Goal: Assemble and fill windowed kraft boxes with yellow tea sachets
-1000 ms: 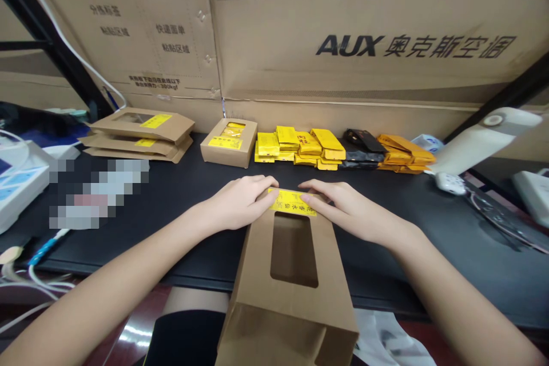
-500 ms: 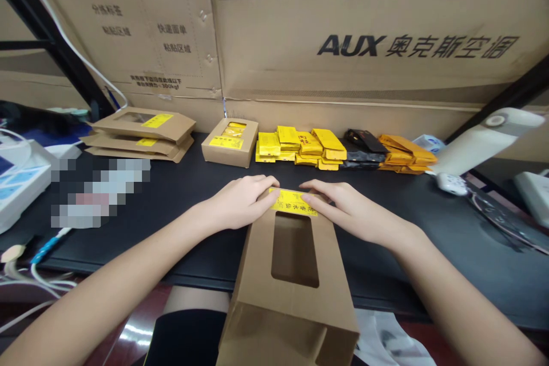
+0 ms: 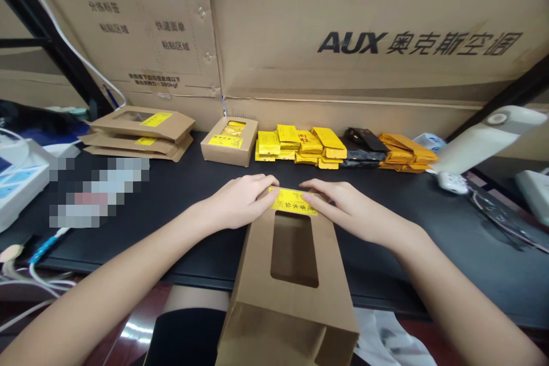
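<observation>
A brown cardboard box (image 3: 257,274) with a cut-out window and a yellow label (image 3: 291,201) juts over the table's front edge, its near end open. My left hand (image 3: 246,200) grips its far left corner, thumb on top by the label. At the far right corner my right hand (image 3: 338,206) holds the same box, thumb on the label's edge. Behind stand a smaller windowed box (image 3: 229,142) with yellow packets inside, piles of yellow packets (image 3: 300,146), black packets (image 3: 364,148) and orange packets (image 3: 407,153).
Flattened brown boxes (image 3: 139,131) lie stacked at the back left, near a white device (image 3: 21,183) and cables (image 3: 43,286). A white bottle (image 3: 484,140) leans at the right, by glasses (image 3: 506,217). Large AUX cartons (image 3: 274,63) wall off the back.
</observation>
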`<state>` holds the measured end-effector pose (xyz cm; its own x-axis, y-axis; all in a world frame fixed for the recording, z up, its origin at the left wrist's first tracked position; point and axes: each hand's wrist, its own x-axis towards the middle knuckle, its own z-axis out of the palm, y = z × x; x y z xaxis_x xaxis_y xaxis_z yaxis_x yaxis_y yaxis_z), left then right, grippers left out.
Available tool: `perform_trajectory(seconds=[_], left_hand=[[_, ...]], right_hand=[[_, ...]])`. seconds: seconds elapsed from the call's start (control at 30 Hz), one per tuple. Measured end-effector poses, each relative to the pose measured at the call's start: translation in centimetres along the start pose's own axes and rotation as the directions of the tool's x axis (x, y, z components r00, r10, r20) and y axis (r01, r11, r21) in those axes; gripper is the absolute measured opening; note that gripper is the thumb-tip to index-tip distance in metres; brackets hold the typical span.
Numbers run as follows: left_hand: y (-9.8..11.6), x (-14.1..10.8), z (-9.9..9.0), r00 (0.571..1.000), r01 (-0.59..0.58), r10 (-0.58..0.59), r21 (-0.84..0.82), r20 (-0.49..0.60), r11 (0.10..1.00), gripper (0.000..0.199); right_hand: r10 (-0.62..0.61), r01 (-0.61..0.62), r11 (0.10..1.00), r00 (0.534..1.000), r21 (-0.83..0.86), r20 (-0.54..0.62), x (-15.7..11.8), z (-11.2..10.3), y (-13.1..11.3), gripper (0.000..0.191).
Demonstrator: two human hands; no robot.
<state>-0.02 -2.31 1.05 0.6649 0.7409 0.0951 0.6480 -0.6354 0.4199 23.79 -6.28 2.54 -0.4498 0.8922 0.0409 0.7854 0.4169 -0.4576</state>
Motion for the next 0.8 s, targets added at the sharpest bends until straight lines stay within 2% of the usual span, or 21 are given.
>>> perform_trajectory(seconds=[0.8], left_hand=[[-0.01, 0.02, 0.02, 1.0, -0.005, 0.005, 0.002, -0.002, 1.0, 0.04]], right_hand=[[0.016, -0.016, 1.0, 1.0, -0.024, 0.001, -0.12, 0.07, -0.19, 0.05]])
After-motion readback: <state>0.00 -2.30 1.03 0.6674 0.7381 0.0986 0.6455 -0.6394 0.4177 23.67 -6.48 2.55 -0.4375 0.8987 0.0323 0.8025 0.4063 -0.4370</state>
